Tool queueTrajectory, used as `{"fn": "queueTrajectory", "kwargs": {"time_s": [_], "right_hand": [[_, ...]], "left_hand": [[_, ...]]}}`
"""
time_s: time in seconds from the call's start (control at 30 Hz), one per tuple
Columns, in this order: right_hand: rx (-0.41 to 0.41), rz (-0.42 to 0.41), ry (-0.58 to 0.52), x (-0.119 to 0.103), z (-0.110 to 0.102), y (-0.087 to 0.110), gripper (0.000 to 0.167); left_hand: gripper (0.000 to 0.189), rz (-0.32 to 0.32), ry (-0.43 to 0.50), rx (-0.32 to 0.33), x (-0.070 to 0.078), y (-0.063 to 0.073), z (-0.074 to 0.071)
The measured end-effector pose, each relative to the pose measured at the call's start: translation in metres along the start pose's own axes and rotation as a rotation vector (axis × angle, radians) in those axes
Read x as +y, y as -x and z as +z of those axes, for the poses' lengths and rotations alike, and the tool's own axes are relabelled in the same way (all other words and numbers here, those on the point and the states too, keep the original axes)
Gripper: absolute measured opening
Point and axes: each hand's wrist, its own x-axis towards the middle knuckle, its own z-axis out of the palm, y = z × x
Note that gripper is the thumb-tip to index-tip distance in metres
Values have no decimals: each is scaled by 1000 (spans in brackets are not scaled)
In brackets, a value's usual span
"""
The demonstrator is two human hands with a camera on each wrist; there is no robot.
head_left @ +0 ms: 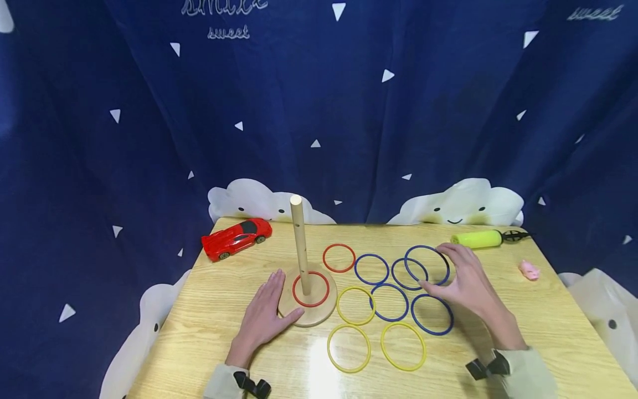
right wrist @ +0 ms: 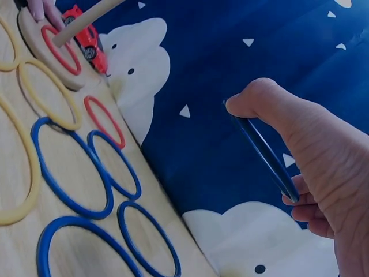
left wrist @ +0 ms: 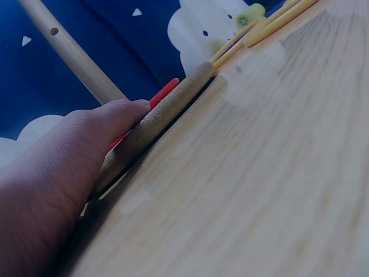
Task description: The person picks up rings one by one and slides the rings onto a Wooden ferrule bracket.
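My left hand (head_left: 264, 316) lies against the left side of a round wooden base (head_left: 319, 317), its fingers straight and the thumb touching the front edge. An upright wooden peg (head_left: 301, 244) rises from that base, with a red ring (head_left: 310, 306) lying around its foot. On the right, my right hand (head_left: 468, 282) pinches a dark blue ring (right wrist: 259, 147) between thumb and fingers, raised off the table. Beneath and around it lie several blue rings (head_left: 432, 333). Yellow rings (head_left: 349, 371) lie nearer the front, one overlapping a blue ring. Another red ring (head_left: 339, 271) lies right of the base.
A red toy car (head_left: 236, 238) stands at the table's back left. At the back right lies a yellow-green pump (head_left: 477, 239) with a black end, and a small pink figure (head_left: 529, 270) is near the right edge. A dark blue curtain (head_left: 349, 111) hangs behind the table.
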Motion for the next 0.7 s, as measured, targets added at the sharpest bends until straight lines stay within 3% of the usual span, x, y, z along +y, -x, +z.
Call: {"fn": "queueTrajectory", "kwargs": {"time_s": [0.43, 0.7], "right_hand": [[-30, -86, -38, -34, -11, -48, 87], [-2, -212, -57, -61, -21, -88, 88]], "left_hand": [[110, 0, -3, -3, -1, -2, -1], [109, 7, 5, -1, 0, -1, -1]]}}
